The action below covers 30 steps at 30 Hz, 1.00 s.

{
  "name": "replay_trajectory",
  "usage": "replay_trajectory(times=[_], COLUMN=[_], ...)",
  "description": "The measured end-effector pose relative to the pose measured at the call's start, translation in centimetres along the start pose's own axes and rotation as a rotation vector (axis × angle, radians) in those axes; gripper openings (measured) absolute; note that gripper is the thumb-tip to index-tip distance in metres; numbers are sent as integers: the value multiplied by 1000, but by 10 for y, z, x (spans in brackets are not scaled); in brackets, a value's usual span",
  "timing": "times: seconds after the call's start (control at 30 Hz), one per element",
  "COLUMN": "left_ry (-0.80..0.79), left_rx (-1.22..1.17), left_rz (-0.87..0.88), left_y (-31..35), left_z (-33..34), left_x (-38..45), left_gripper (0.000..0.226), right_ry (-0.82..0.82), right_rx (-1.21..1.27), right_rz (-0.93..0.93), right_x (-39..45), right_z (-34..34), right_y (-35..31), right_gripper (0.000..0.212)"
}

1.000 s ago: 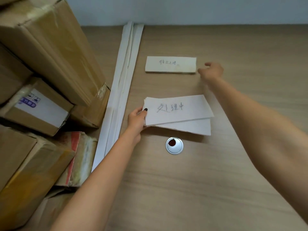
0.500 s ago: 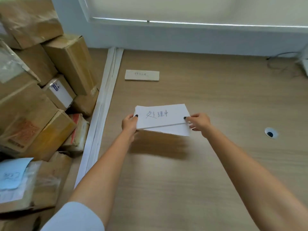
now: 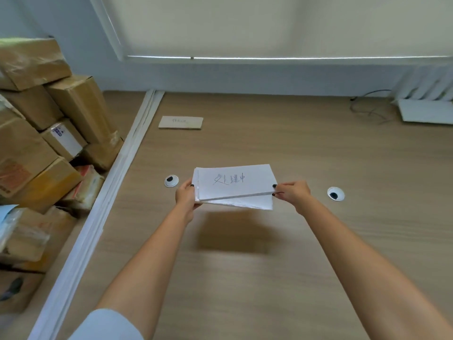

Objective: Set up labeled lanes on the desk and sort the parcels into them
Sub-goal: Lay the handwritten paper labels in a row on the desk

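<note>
I held two white label cards [image 3: 235, 186] up in the air over the middle of the desk [image 3: 318, 155]. My left hand [image 3: 186, 198] pinched their left edge and my right hand [image 3: 291, 193] pinched the right edge of the top card, the one with writing on it. The cards were not touching the desk; their shadow lay under them, toward 6 o'clock.

I think the good way was to slide the top card off, lay it flat with the writing facing me, and put it well apart from the placed label [image 3: 181, 122] at 11 o'clock.

White strips [image 3: 127, 163] ran along the desk at 9 o'clock, with the parcels [image 3: 49, 143] piled past them. Two round cable holes [image 3: 335, 193] sat beside my hands. A white box [image 3: 426, 114] and a wire lay at 2 o'clock, by the wall
</note>
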<state>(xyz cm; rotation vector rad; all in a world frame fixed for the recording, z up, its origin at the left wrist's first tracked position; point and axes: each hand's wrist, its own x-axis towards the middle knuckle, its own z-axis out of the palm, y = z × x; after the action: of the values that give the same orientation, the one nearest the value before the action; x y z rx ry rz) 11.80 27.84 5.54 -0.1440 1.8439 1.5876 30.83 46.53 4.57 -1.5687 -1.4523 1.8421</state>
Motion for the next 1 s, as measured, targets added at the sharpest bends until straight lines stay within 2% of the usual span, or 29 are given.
replay_trajectory(times=[0.17,0.27,0.47,0.67,0.77,0.9,1.0], left_ry=[24,19,53,46,26,19,20], left_rx=[23,63,87,178,199,171,152], left_rz=[8,16,-13,-32,-22,-33,-19], left_y=[-14,-15,-13,-25,-28,-23,-13], left_z=[28,39,55,68,71,79,90], left_x=[-17,-16,19,66,95,134,162], left_gripper=[38,38,38,41,42,41,42], right_ry=[-159,-198,-133,-34,-3,37,30], right_rx=[208,276,371,399,371,309,301], right_rz=[46,50,71,82,94,74,34], right_x=[2,7,48,131,177,238,273], right_z=[-41,-48,-40,-12,5,24,43], right_y=[5,3,-6,-24,-33,-50,-69], right_gripper=[21,19,17,16,8,19,7])
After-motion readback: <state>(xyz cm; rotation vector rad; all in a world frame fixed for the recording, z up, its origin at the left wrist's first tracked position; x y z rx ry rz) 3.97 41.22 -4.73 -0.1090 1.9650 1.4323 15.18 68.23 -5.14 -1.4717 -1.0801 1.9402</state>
